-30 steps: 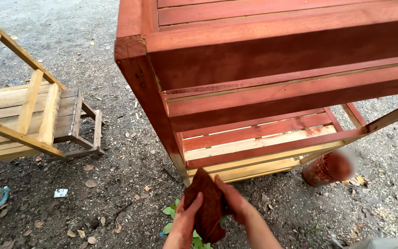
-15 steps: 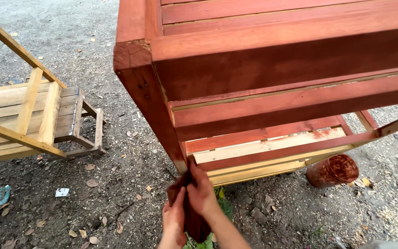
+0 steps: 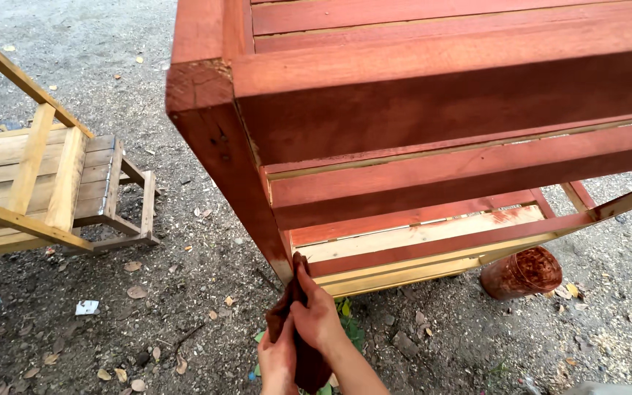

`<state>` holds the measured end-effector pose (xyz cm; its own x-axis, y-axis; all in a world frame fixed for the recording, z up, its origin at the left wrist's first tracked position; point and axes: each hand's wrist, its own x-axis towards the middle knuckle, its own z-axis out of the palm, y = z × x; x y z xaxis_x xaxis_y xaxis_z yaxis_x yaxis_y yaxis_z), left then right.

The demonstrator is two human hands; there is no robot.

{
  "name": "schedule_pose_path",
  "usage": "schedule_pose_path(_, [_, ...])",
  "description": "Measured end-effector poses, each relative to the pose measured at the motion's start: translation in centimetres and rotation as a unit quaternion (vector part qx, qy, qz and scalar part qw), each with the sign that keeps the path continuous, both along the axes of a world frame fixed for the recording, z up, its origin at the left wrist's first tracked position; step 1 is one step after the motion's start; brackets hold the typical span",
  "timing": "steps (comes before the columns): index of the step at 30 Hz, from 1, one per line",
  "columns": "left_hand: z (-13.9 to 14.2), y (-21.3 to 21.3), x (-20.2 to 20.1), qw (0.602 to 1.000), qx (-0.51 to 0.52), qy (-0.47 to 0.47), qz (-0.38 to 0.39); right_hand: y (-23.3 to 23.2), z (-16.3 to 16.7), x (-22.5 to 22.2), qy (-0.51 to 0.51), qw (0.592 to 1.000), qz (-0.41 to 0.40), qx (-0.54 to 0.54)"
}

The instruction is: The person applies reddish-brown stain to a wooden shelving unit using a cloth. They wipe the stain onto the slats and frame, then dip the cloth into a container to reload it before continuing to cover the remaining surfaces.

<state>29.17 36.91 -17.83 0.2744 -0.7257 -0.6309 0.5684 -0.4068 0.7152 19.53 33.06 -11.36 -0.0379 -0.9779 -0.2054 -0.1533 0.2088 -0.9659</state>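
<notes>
At the far left an unpainted wooden frame point(image 3: 45, 183) lies on the gravel ground point(image 3: 148, 307), with scraps of litter near it. Low in the middle, the left hand point(image 3: 278, 360) and the right hand point(image 3: 316, 316) are both closed around a dark stained rag point(image 3: 295, 322), whose top end touches the foot of the red-stained corner leg point(image 3: 235, 175). That leg belongs to the slatted wooden rack point(image 3: 440, 117). Just right of the rack's base stands a stain-smeared can point(image 3: 522, 272).
</notes>
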Motion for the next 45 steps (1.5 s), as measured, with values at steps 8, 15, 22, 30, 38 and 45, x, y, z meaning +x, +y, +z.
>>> schedule_pose_path(8, [2.0,-1.0,0.1,0.999,0.046,0.008,0.005,-2.6,0.3,-0.2,0.131,0.989,0.051,0.044])
schedule_pose_path(15, [-8.2,2.0,1.4,0.996,-0.038,-0.086,-0.008,3.7,-6.2,0.3,0.027,0.991,0.067,-0.114])
schedule_pose_path(22, [-9.2,5.1,2.0,0.992,-0.090,-0.074,-0.038,4.3,-8.4,-1.4,0.007,0.994,-0.008,0.109])
schedule_pose_path(30, [10.1,-1.0,-0.9,0.983,-0.130,-0.023,-0.126,1.1,6.9,-4.3,-0.221,0.954,-0.198,0.039])
schedule_pose_path(38, [14.9,-1.0,0.3,0.976,-0.151,-0.099,-0.119,1.6,10.0,-0.2,-0.286,0.943,-0.096,-0.140])
schedule_pose_path(45, [7.3,-0.8,0.3,0.985,-0.158,-0.048,-0.057,0.5,2.9,-0.2,-0.191,0.973,-0.129,-0.004])
